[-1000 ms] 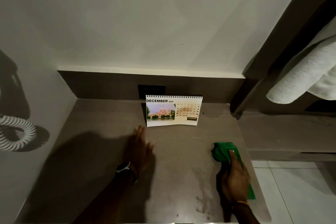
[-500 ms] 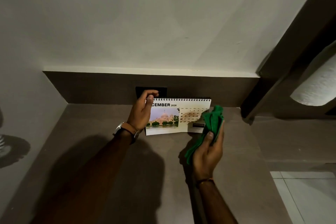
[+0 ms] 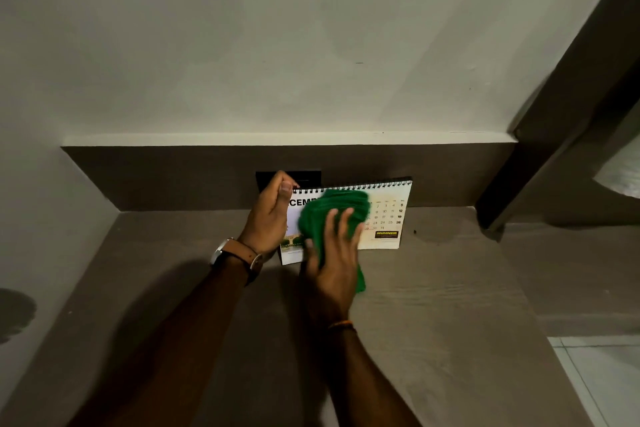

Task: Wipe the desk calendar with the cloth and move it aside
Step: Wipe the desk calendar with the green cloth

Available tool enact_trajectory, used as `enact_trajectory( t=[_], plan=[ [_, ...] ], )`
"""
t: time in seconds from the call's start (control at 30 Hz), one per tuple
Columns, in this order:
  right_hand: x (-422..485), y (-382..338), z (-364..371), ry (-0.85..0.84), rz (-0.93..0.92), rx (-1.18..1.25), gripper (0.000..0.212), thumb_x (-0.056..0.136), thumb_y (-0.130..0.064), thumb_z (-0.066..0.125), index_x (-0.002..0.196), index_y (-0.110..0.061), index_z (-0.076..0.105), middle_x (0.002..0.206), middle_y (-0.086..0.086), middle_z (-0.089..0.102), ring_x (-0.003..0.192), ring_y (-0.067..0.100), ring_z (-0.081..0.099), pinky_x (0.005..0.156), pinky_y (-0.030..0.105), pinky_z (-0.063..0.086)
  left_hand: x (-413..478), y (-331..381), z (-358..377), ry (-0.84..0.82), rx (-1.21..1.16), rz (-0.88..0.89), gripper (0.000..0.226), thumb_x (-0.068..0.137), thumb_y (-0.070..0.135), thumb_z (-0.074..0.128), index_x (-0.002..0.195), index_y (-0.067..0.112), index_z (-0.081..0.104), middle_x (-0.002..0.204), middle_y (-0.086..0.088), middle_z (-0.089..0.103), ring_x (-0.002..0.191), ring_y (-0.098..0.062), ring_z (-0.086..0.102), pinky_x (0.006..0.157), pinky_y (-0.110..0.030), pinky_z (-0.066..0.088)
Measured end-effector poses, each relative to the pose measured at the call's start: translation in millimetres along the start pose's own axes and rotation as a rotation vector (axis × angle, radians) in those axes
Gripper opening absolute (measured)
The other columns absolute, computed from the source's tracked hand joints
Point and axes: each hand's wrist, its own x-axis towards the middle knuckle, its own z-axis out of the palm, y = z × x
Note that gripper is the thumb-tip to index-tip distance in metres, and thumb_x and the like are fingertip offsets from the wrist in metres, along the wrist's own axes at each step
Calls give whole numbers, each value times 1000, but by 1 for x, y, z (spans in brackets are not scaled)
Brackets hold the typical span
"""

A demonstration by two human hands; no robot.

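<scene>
Single head view, angled forward and down, close over the desk [image 3: 433, 305]

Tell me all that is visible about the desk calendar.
The desk calendar is white card with black spiral binding on top. It stands slightly tilted on the brown desk near the back wall. The left hand grips its upper left corner; the right hand presses the green cloth on its face.

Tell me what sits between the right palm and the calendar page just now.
The green cloth, seen in the head view. The right hand presses it flat against the desk calendar, while the left hand steadies the calendar's upper left corner.
</scene>
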Motion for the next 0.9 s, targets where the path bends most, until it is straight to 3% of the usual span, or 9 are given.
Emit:
enact_trajectory(
  t=[0.13,0.23,0.4,0.53,0.63,0.7,0.77,0.83,0.9],
  plan=[
    [-6,19,5,-88,-346,-256,77,85,-35,73,153,-27,37,165,0,27,144,46,27,99,58,46,3,0,0,9,30,41,30,103,26,29,95,7,51,75,10,47,64,3,45,60,-13,33],
    [15,37,-16,-10,-420,-233,62,85,-14,62,144,-28,51,159,-6,36,112,32,46,83,39,53,4,-2,1,21,65,53,28,105,20,30,95,5,51,75,10,46,66,2,45,61,-12,33],
    [48,70,-60,280,128,7,65,72,6,67,128,-25,58,139,0,45,121,27,56,100,42,53,5,-4,4,18,79,17,27,106,18,29,94,3,48,73,6,42,65,-3,41,60,-14,32],
    [53,58,-58,328,188,94,59,80,-6,73,133,-22,52,133,5,49,118,22,54,97,27,45,8,-5,2,-2,79,6,28,106,19,28,94,3,48,74,-1,43,65,-11,39,59,-19,32],
    [44,34,-36,190,48,83,57,81,-9,69,134,-23,53,134,8,50,117,23,53,97,26,45,12,-2,3,-4,75,21,28,106,14,28,93,-2,48,78,-16,46,70,-14,40,64,-21,33],
    [32,17,-17,-9,-106,-5,59,78,-15,66,135,-26,53,135,7,51,116,28,56,91,41,55,13,-1,3,0,78,28,28,106,15,28,93,-1,48,76,-9,46,68,-8,41,64,-20,34],
    [21,4,-5,-125,-250,-147,57,80,-32,63,135,-29,51,135,8,55,113,30,58,78,41,60,14,-3,3,-9,72,20,29,106,18,28,94,2,48,74,2,45,63,-1,43,59,-16,34],
    [23,2,-1,-143,-305,-205,56,80,-39,60,134,-29,51,132,8,58,109,30,60,69,38,61,14,-4,2,-16,77,22,28,106,19,28,94,3,48,74,4,46,62,-1,44,57,-15,34],
    [29,8,-9,-91,-284,-173,53,80,-28,62,132,-29,52,129,7,58,107,29,60,70,40,61,15,-5,2,-5,100,40,27,106,17,28,93,3,48,75,5,45,65,-2,42,60,-17,34]
  ],
)
